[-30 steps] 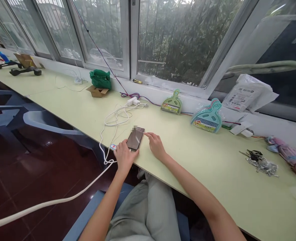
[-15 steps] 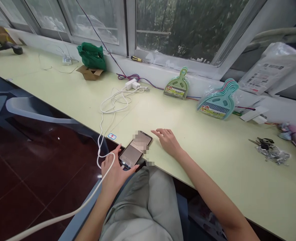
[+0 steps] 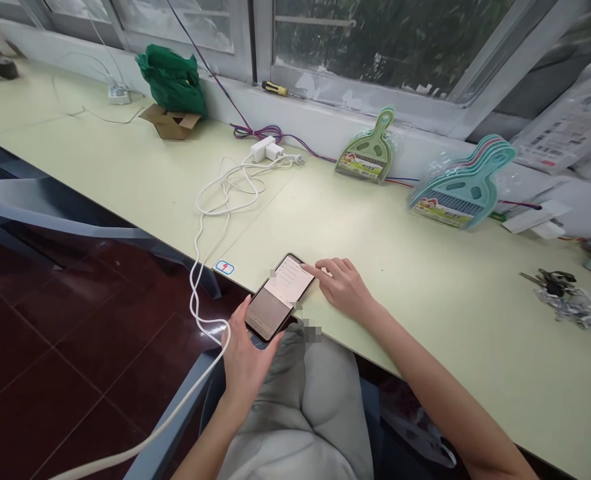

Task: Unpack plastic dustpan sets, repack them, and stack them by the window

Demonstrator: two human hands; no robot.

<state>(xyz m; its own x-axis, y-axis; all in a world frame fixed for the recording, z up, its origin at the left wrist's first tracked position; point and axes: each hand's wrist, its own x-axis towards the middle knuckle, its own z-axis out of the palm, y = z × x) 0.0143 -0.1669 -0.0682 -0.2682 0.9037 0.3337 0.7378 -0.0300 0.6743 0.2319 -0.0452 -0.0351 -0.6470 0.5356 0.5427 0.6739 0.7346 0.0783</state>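
A smartphone (image 3: 281, 297) with a lit screen juts over the front edge of the pale yellow-green table (image 3: 335, 220). My left hand (image 3: 248, 353) grips its lower end, thumb on one side and fingers on the other. From the right, my right hand (image 3: 345, 287) reaches over with the index finger extended, its tip at the upper right of the screen. That hand holds nothing; its other fingers are loosely bent. A white charging cable (image 3: 195, 280) runs past my left hand and up the table to white plug adapters (image 3: 265, 149).
Dustpan-and-brush sets, one green (image 3: 368, 150) and several stacked teal (image 3: 463, 190), lean by the window wall. Keys (image 3: 550, 280) lie at the right. A small cardboard box (image 3: 170, 123), a green bag (image 3: 173, 77) and a screwdriver (image 3: 275, 88) are at the back.
My right index finger has come onto the phone's upper screen, where it was beside it before. The screen now shows a bright white panel. The view has shifted slightly.
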